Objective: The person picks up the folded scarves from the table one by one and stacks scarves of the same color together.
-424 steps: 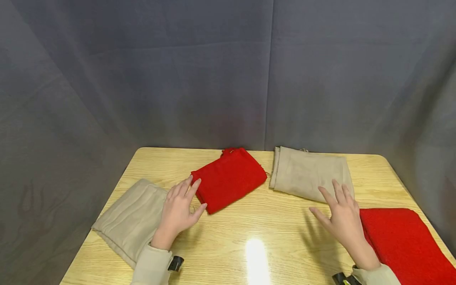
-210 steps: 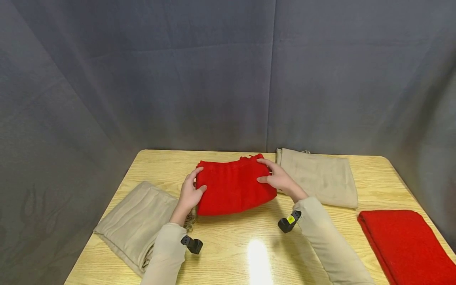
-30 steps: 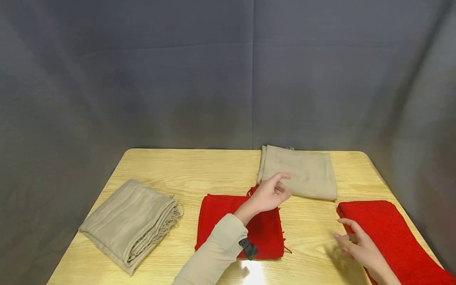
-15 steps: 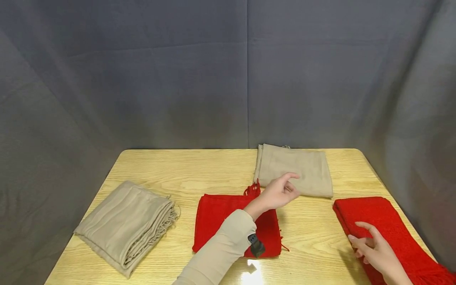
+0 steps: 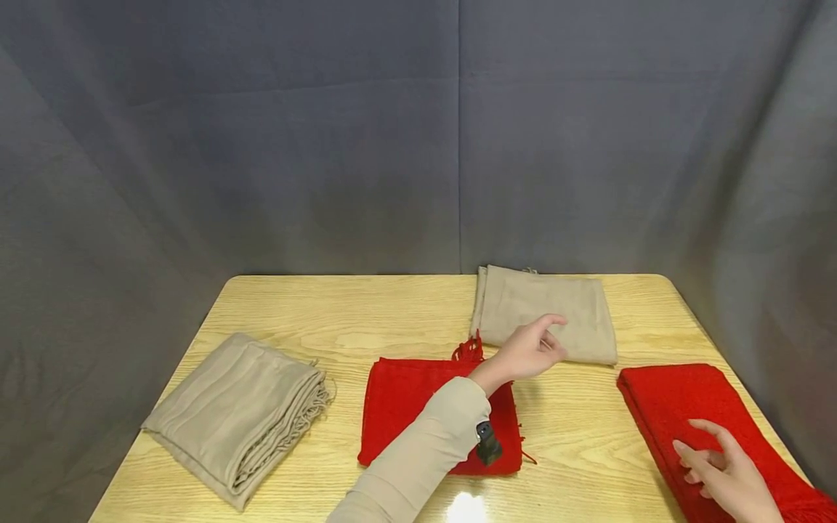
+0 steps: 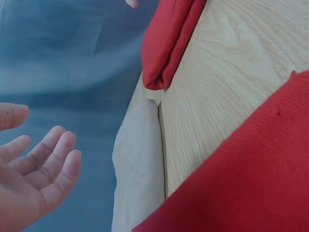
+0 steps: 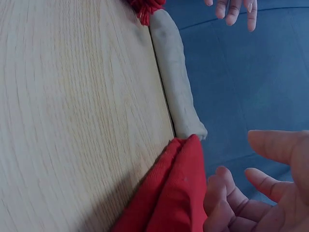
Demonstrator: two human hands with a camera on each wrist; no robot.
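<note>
My left hand (image 5: pixel 531 351) hovers with loosely bent fingers over the near edge of a folded beige scarf (image 5: pixel 556 301); nothing is between its fingers. Its forearm crosses above a folded red fringed scarf (image 5: pixel 412 396) at the middle front, hiding part of it. At the right, my right hand (image 5: pixel 729 472) hangs over a second folded red scarf (image 5: pixel 686 396), thumb and fingers apart and holding nothing. In the right wrist view that red scarf (image 7: pixel 174 198) lies beside the right hand (image 7: pixel 263 198). The left wrist view has the left hand (image 6: pixel 38 179) off the cloth.
Another folded beige scarf (image 5: pixel 235 414), fringe facing right, lies on the table's left side. The wooden table (image 5: pixel 314 305) is enclosed by a grey curtain (image 5: pixel 327 160) behind and at both sides.
The middle red scarf was slanted farther back, then held by both hands; now it lies squared nearer the front, let go. In the last second both hands drifted right, the right one also nearer.
</note>
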